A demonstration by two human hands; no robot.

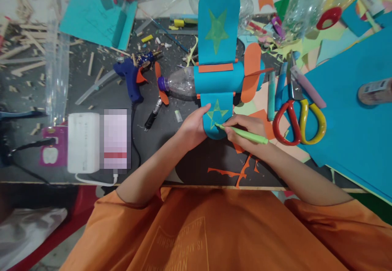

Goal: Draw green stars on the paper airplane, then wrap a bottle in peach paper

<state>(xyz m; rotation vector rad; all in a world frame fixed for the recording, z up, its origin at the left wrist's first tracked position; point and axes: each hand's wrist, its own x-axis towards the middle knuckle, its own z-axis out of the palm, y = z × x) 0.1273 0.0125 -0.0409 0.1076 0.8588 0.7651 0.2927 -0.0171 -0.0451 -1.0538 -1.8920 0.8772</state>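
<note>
A toy airplane made from a plastic bottle and blue paper lies across the table, its orange paper propeller pointing left. Green stars mark both wings; the far star is filled in, while the near star has a blue patch at its centre. My left hand grips the near wing's left edge, thumb on top. In my right hand is a light green marker, its tip touching the near star. The right fingers are closed round the marker.
Left of the airplane lie a blue glue gun, a black pen and a white power bank. Scissors with red and yellow handles rest at the right, beside blue paper. Orange paper scraps lie near the front edge.
</note>
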